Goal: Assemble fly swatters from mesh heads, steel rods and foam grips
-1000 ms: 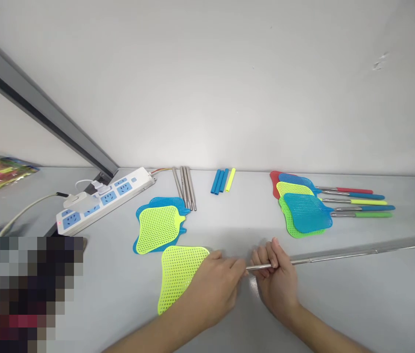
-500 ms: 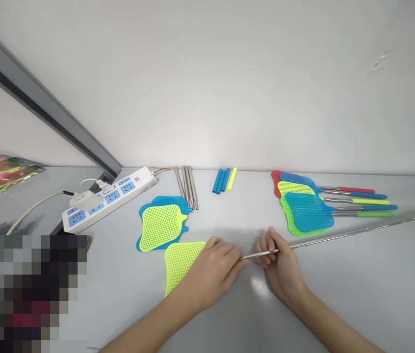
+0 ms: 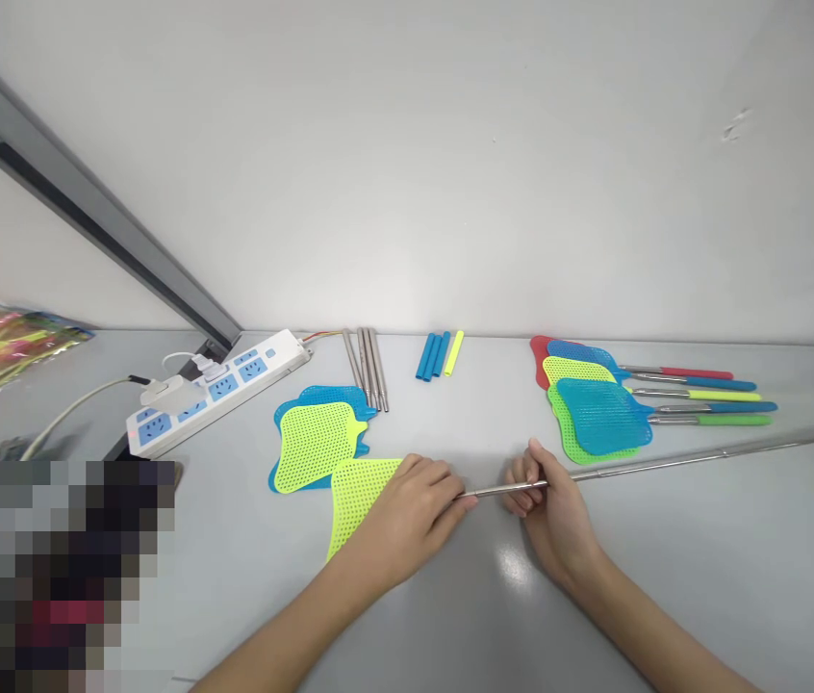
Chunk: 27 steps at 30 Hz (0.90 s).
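Note:
My left hand [image 3: 418, 510] is closed over the neck of a yellow-green fly swatter head [image 3: 362, 493], covering the joint where a metal rod meets it. The long, thin telescopic rod [image 3: 656, 468] runs right from there, drawn out in sections to the frame's right edge. Its thicker part lies in my right hand [image 3: 555, 515], whose fingers are curled round it with the thumb on top. Just beyond my left hand are another yellow-green swatter head [image 3: 317, 445] and blue swatter heads [image 3: 283, 476], stacked.
Several metal rods [image 3: 372, 371] and blue and yellow handle sleeves [image 3: 433, 356] lie near the wall. Several assembled fly swatters [image 3: 605, 414] overlap at right. A power strip [image 3: 219, 395] with plugs and a plastic-wrapped bundle [image 3: 7, 346] are at left. A blurred patch hides the lower left.
My left hand and the swatter head have shifted slightly up and left. The rod's far right end sits a little lower in view. Both hands keep their grip.

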Motion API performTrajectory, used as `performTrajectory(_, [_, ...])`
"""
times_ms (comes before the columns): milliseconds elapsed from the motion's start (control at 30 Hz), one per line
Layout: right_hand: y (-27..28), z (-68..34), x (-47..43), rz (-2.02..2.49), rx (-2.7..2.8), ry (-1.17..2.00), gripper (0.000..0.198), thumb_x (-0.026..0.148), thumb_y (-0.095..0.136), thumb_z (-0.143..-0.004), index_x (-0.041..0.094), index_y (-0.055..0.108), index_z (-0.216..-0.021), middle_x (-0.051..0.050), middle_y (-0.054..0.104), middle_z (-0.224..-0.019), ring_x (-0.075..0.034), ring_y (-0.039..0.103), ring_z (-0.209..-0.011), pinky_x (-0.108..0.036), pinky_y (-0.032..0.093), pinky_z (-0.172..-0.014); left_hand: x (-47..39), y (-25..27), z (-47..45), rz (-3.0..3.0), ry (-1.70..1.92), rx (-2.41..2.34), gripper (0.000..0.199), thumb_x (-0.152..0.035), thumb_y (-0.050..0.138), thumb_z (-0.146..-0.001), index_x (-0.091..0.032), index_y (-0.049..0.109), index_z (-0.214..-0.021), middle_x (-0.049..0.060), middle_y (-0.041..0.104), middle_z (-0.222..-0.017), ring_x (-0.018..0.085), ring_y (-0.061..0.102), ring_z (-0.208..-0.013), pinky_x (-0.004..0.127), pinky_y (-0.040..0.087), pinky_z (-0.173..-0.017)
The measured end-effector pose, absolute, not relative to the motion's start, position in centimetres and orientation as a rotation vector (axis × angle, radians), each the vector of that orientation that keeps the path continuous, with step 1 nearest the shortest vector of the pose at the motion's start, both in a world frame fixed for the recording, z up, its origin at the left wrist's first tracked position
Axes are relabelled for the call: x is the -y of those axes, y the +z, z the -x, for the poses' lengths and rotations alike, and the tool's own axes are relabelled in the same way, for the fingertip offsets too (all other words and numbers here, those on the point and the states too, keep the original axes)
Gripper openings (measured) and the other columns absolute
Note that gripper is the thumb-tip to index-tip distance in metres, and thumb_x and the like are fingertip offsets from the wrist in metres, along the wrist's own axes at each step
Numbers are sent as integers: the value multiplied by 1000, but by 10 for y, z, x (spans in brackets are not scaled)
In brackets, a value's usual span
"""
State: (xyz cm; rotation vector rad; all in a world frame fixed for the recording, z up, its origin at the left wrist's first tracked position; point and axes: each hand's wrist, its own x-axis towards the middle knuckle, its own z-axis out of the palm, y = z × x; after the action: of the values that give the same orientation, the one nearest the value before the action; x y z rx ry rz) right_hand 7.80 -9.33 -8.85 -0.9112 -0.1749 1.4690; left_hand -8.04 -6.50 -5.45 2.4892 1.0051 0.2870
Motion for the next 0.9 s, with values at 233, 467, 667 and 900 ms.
performTrajectory(233, [-85, -86, 89, 899, 132, 1434, 35, 33, 49, -75, 16, 34, -48, 6, 23, -44, -7, 23, -39, -23, 17, -40, 57, -60, 88, -2508, 524, -1183, 22, -36, 43, -80, -21, 54, -91, 6, 40, -120, 22, 35, -111, 39, 31, -90])
performTrajectory(467, [-82, -99, 85, 927, 106, 1328, 34, 34, 51, -73, 16, 33, -50, 6, 23, -45, -6, 22, -38, -22, 20, -39, 47, -60, 93, -2330, 701, -1570, 49, -38, 42, -80, -27, 28, -125, 5, 18, -137, 25, 11, -125, 48, 16, -98])
performTrajectory(667, [-79, -109, 83, 934, 89, 1279, 28, 27, 51, -71, 17, 33, -52, 7, 22, -45, -6, 21, -38, -21, 22, -38, 37, -58, 103, -1653, 814, -1505, 56, -43, 45, -76, -22, 27, -125, 9, 49, -113, 22, 48, -100, 38, 38, -82])
performTrajectory(900, [-77, -117, 84, 945, 82, 1244, 31, 27, 48, -73, 17, 29, -50, 6, 22, -44, -6, 22, -38, -21, 23, -38, 35, -56, 103, -1251, 654, -1114, 32, -40, 48, -75, -14, 57, -91, 3, 60, -69, 11, 52, -54, 22, 38, -50])
